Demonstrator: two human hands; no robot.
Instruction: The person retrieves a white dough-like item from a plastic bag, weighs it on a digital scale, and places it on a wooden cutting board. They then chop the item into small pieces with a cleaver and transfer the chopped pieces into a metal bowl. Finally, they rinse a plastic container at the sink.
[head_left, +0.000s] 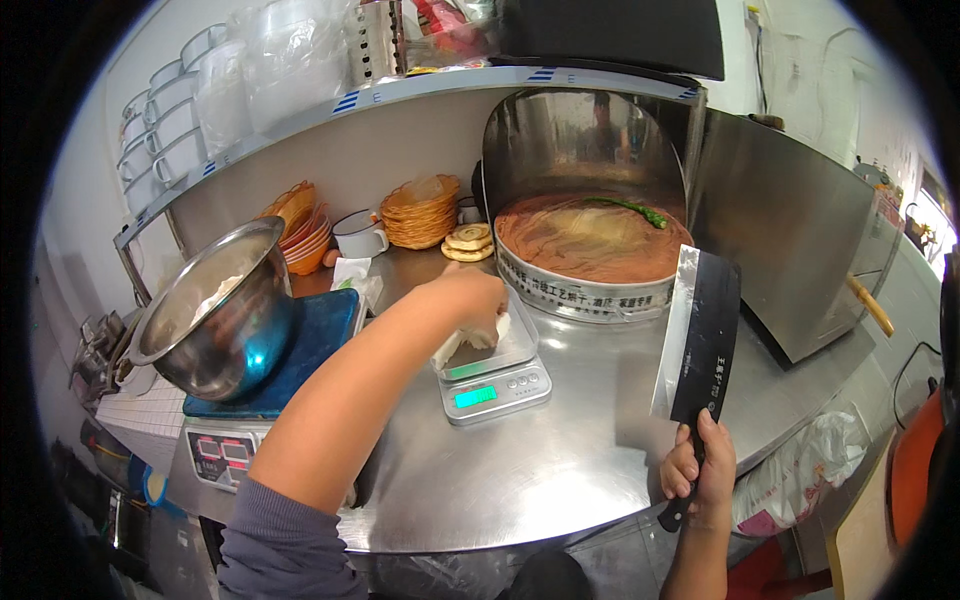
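Note:
My left hand reaches over the small digital kitchen scale with bent fingers on a piece of white dough. The dough lies in the scale's metal tray, and the hand and wrist partly cover it. Lit in blue-green, the scale's display faces me. My right hand grips the black handle of a cleaver. Its broad blade points up, clear of the steel worktop, with the bright edge facing left.
Left stands a steel mixing bowl on a larger scale. Behind are orange bowls, an enamel mug, wicker baskets and flatbreads. A round pan with a brown surface and steel box stand right, under a shelf.

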